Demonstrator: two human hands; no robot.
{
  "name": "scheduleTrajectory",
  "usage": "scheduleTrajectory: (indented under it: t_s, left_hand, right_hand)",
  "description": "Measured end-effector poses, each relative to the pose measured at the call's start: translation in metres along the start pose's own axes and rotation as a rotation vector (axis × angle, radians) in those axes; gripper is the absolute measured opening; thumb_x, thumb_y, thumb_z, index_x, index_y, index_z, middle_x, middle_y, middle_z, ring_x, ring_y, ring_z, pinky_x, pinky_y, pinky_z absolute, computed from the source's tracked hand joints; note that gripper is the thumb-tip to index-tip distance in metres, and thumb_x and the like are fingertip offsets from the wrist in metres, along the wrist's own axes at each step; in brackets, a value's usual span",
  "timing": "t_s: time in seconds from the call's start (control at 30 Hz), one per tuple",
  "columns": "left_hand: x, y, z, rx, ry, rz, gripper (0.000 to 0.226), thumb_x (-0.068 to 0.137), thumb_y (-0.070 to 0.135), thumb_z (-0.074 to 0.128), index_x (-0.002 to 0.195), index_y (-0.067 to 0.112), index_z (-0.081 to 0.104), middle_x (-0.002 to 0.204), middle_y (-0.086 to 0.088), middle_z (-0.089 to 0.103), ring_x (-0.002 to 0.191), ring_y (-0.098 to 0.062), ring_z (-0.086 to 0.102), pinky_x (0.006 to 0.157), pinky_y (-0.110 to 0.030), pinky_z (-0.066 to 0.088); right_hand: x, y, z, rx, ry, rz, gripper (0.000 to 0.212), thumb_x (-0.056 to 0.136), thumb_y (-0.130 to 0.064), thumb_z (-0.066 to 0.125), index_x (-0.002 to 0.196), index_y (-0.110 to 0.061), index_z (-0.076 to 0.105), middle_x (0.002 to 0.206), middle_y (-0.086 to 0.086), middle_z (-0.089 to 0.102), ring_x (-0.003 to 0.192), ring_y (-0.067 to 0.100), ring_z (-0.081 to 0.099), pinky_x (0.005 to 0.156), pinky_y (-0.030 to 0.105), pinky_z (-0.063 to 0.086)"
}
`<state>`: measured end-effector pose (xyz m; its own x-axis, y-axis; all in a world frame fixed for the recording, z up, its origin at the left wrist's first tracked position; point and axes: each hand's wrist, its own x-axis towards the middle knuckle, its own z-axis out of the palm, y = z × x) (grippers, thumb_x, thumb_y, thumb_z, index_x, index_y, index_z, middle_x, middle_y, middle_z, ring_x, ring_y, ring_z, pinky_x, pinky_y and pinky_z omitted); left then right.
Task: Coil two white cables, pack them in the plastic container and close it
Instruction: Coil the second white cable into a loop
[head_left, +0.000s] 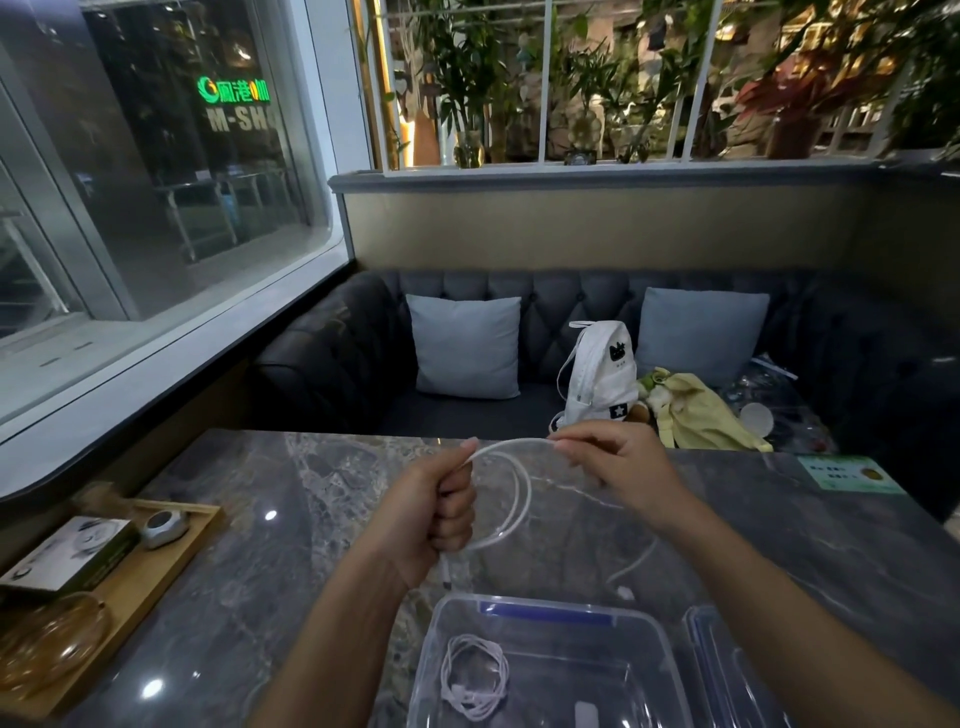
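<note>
Head | left hand (441, 512), right hand (618, 462) hold cable (525, 496) loop | tail runs lower-right

We see glossy grey marble tabletop (291, 582), clear smooth plastic container (644, 649), matt wood tray (130, 587), smooth white cable (519, 493).

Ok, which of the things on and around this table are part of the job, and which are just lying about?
Job: left hand and right hand, both gripping the loose white cable; coiled cable inside the plastic container; lid beside it.
Lying about: wooden tray, white backpack, yellow bag, cushions.
</note>
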<state>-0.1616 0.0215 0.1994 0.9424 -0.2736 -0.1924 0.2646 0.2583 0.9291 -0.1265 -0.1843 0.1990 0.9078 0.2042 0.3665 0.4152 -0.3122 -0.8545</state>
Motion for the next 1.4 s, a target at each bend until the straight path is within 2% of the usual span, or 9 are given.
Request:
scheduleTrajectory:
  t_s: [0.07, 0.3, 0.43, 0.6, 0.8, 0.97, 1.03, 1.13, 1.4]
  left_hand:
    - [-0.001, -0.001, 0.001, -0.067, 0.036, 0.04, 0.05, 0.082, 0.034, 0.05, 0.039, 0.025, 0.026, 0.03, 0.01, 0.02, 0.025, -0.004, 0.013, 0.035, -0.014, 0.006]
    - [-0.009, 0.006, -0.011, -0.473, -0.016, 0.144, 0.044, 0.081, 0.031, 0.044, 0.046, 0.026, 0.019, 0.041, 0.008, 0.006, 0.033, -0.009, 0.002, 0.034, -0.017, 0.002]
    - [-0.012, 0.006, -0.02, -0.625, -0.059, 0.136, 0.048, 0.085, 0.03, 0.039, 0.039, 0.02, 0.035, 0.042, 0.008, 0.007, 0.034, -0.01, 0.003, 0.033, -0.019, 0.004]
    - [-0.01, 0.002, -0.018, -0.674, 0.003, 0.162, 0.052, 0.092, 0.031, 0.034, 0.042, 0.018, 0.04, 0.042, 0.008, 0.008, 0.036, -0.01, 0.003, 0.033, -0.019, 0.006]
    - [-0.012, 0.001, -0.017, -0.508, 0.021, 0.181, 0.045, 0.096, 0.032, 0.03, 0.055, 0.017, 0.04, 0.048, 0.008, 0.012, 0.039, -0.008, 0.006, 0.031, -0.017, 0.017]
    - [-0.014, -0.005, -0.011, -0.319, 0.011, 0.225, 0.035, 0.096, 0.029, 0.032, 0.066, 0.015, 0.041, 0.044, 0.007, 0.037, 0.036, -0.006, 0.034, 0.039, -0.02, 0.039]
    - [-0.015, -0.009, -0.006, -0.273, 0.034, 0.239, 0.039, 0.098, 0.028, 0.032, 0.064, 0.014, 0.046, 0.045, 0.003, 0.046, 0.04, -0.01, 0.047, 0.047, -0.028, 0.052]
    - [-0.017, -0.01, -0.001, -0.215, 0.087, 0.256, 0.04, 0.098, 0.028, 0.034, 0.065, 0.012, 0.051, 0.054, -0.006, 0.063, 0.05, -0.017, 0.064, 0.046, -0.029, 0.054]
    - [-0.027, -0.018, 0.014, 0.08, 0.038, 0.287, 0.038, 0.098, 0.029, 0.034, 0.074, 0.009, 0.055, 0.058, -0.006, 0.06, 0.05, -0.015, 0.057, 0.045, -0.024, 0.048]
  right_hand:
    - [-0.003, 0.008, 0.003, -0.036, 0.029, 0.006, 0.017, 0.079, -0.004, 0.066, 0.088, -0.017, 0.071, 0.063, -0.017, 0.069, 0.054, -0.01, 0.058, 0.053, 0.004, 0.043]
    - [-0.016, 0.033, 0.002, -0.077, 0.079, 0.048, 0.025, 0.082, 0.0, 0.062, 0.105, -0.006, 0.067, 0.093, 0.009, 0.07, 0.068, 0.0, 0.061, 0.058, 0.004, 0.045]
    - [-0.02, 0.037, -0.004, -0.057, 0.144, 0.025, 0.03, 0.08, 0.0, 0.063, 0.109, -0.008, 0.064, 0.098, 0.005, 0.067, 0.084, 0.017, 0.064, 0.074, 0.012, 0.048]
    - [-0.028, 0.028, 0.004, -0.657, 0.075, -0.254, 0.025, 0.077, 0.003, 0.065, 0.095, -0.013, 0.073, 0.082, 0.009, 0.069, 0.069, 0.027, 0.064, 0.056, 0.03, 0.046]
    - [-0.031, 0.001, 0.017, -1.05, -0.35, -0.336, 0.021, 0.085, -0.012, 0.047, 0.098, -0.017, 0.064, 0.093, 0.002, 0.064, 0.08, 0.027, 0.061, 0.062, 0.033, 0.04]
    - [-0.032, -0.027, 0.029, -0.93, -0.543, -0.36, 0.02, 0.085, -0.014, 0.052, 0.098, -0.021, 0.066, 0.1, -0.006, 0.064, 0.089, 0.016, 0.059, 0.068, 0.03, 0.041]
    - [-0.033, -0.038, 0.034, -0.852, -0.555, -0.403, 0.024, 0.087, -0.018, 0.051, 0.104, -0.024, 0.066, 0.107, -0.008, 0.065, 0.094, 0.015, 0.059, 0.072, 0.03, 0.042]
    - [-0.036, -0.051, 0.037, -0.766, -0.526, -0.482, 0.024, 0.087, -0.019, 0.053, 0.107, -0.024, 0.066, 0.112, -0.006, 0.067, 0.096, 0.018, 0.062, 0.074, 0.034, 0.047]
    - [-0.04, -0.075, 0.038, -0.692, -0.375, -0.647, 0.004, 0.076, -0.012, 0.064, 0.079, -0.01, 0.067, 0.079, 0.003, 0.069, 0.068, 0.024, 0.064, 0.052, 0.038, 0.051]
